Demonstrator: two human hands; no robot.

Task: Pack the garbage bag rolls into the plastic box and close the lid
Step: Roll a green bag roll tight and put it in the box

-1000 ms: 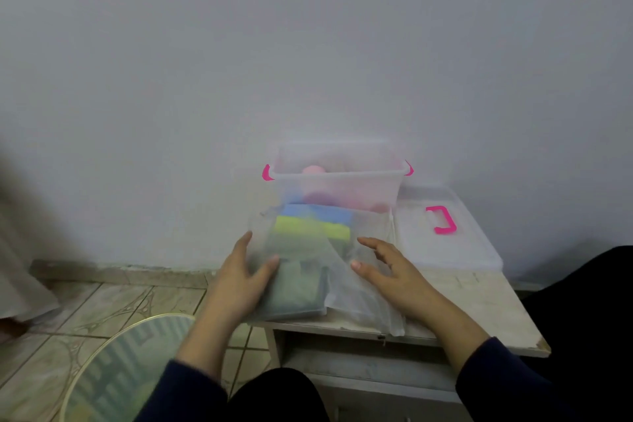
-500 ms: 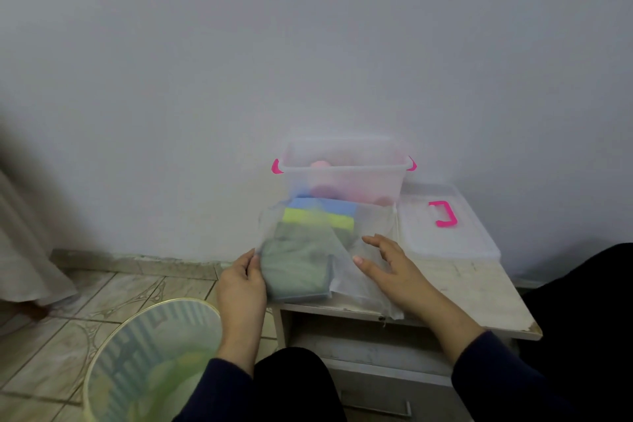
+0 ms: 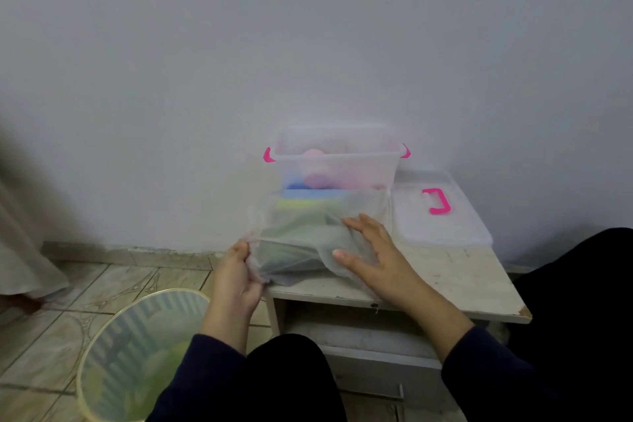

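A clear plastic box (image 3: 337,158) with pink side clips stands against the wall, and a pink roll (image 3: 317,168) and a blue one show through it. In front of it lies a translucent plastic packet (image 3: 308,233) with dark green, yellow and blue garbage bag rolls inside. My left hand (image 3: 239,272) pinches the packet's near left corner. My right hand (image 3: 371,253) lies flat with spread fingers on the packet's right side. The clear lid (image 3: 442,226) with a pink handle rests on the table to the right of the box.
A worn white bedside table (image 3: 462,284) with a drawer below carries everything. A round slatted wastebasket (image 3: 137,353) stands on the tiled floor at lower left. A pale curtain hangs at the far left. My dark-clothed knees fill the bottom and right.
My left hand has slid from the packet's left face to its near corner and closed on the plastic. My right hand has stayed flat on the packet. The view has shifted slightly.
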